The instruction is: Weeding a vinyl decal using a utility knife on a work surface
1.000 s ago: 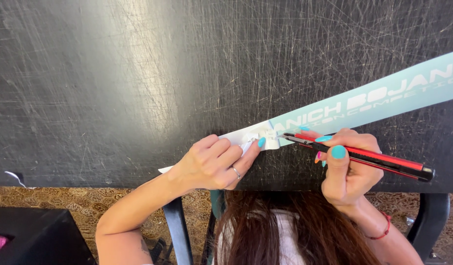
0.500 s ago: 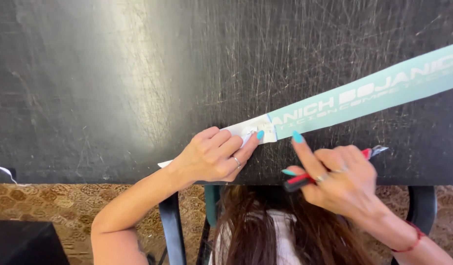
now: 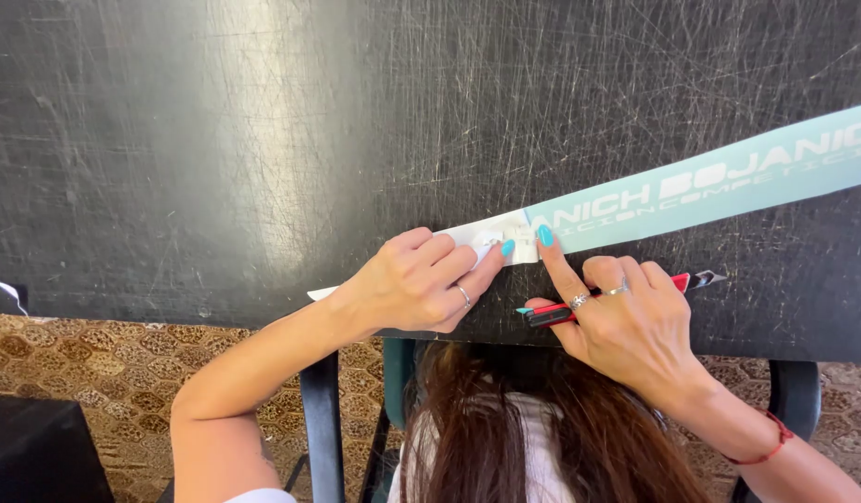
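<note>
Teal vinyl, a long lettered sticker strip, is lying slantwise across a scratched black tabletop, running from the upper right edge of the view down to the near middle, where its white backing end is curling up off the surface. Working over that end, the person's left hand is curled nearly into a fist, its fingertips pinching or pressing the loose white tab against the table; whether the tab is truly gripped or only held flat cannot be told from this angle. Beside it, the right hand is doing two jobs at once: the index finger is stretching out straight and pressing its tip on the strip's edge, just beside the left thumb, while the remaining fingers are closing around a red and black craft knife, its tip poking out to the right. Risk seems to be lying in that split grip, since a knife held by three fingers could be slipping or turning toward the palm, and a hurried pull on the backing could be creasing or tearing the vinyl. Long brown hair is showing below the table edge, above a patterned floor.
</note>
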